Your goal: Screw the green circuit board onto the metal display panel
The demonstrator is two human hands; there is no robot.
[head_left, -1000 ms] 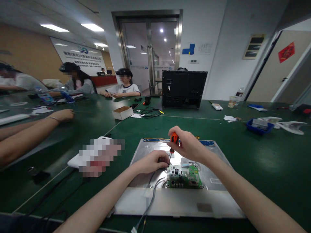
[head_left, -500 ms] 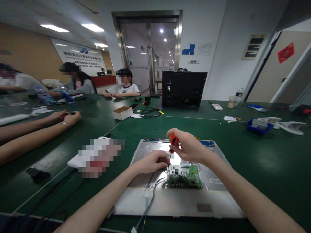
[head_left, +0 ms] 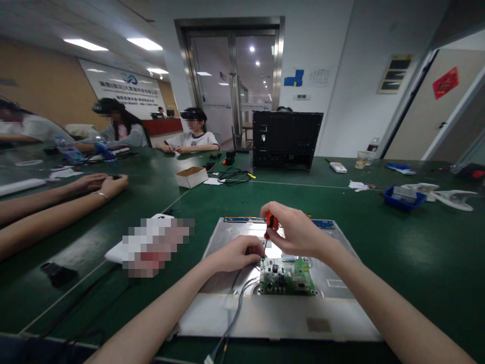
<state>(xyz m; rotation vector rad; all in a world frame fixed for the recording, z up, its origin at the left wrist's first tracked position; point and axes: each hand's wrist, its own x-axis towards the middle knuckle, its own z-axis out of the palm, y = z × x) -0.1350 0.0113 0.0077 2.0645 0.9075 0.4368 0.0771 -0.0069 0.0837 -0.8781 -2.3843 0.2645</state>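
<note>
My right hand (head_left: 290, 227) is wrapped round the orange and black handle of a screwdriver (head_left: 270, 222). The shaft points down, its tip at the upper left corner of a green circuit board (head_left: 288, 278). Right beside that tip is my left hand (head_left: 242, 252), thumb and fingers pinched together; whatever they hold is too small or hidden to make out. The board lies on the back of a flat silver display panel (head_left: 341, 308), which has a thin blue strip board (head_left: 326, 224) along its far edge. Grey cables (head_left: 239, 308) run from the board's left side towards me.
A black monitor housing (head_left: 288, 139) stands across the green table, with a small open box (head_left: 191, 177) and a black cable (head_left: 235, 175) to its left. A blue tray (head_left: 404, 198) is on the right. Another person's hands (head_left: 102, 186) rest at the left, beyond a white object (head_left: 151, 245).
My right hand and the screwdriver handle have turned and shifted slightly. My left hand, the board and the panel stay in place. The other person's hands at the left have moved a little.
</note>
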